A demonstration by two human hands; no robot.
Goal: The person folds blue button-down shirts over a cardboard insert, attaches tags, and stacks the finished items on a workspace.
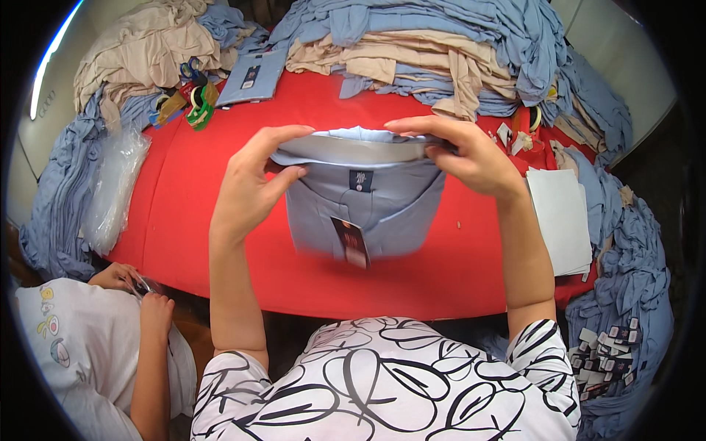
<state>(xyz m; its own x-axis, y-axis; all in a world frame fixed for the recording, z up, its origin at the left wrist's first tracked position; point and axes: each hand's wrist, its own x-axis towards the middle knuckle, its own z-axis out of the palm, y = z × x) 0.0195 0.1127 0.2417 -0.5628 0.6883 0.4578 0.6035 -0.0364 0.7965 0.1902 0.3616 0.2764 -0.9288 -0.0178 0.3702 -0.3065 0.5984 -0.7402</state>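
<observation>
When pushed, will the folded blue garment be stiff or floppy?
The folded blue garment is probably floppy, since its cloth bows and creases between the left hand and right hand. The white strip inside its top, perhaps paper, may stiffen it slightly.

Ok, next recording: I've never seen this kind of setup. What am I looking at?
No machine here, only a person's bare hands. The single picture comes from a fisheye camera on that person's head, looking down, so straight edges bend near the rim. The left hand and right hand hold a folded blue shirt by its upper edge, over a red-covered table. A hang tag shows on the shirt's front. Heaped blue and beige garments lie along the far side, clear plastic bags at left, white sheets at right. Another person's hands show at lower left.
</observation>
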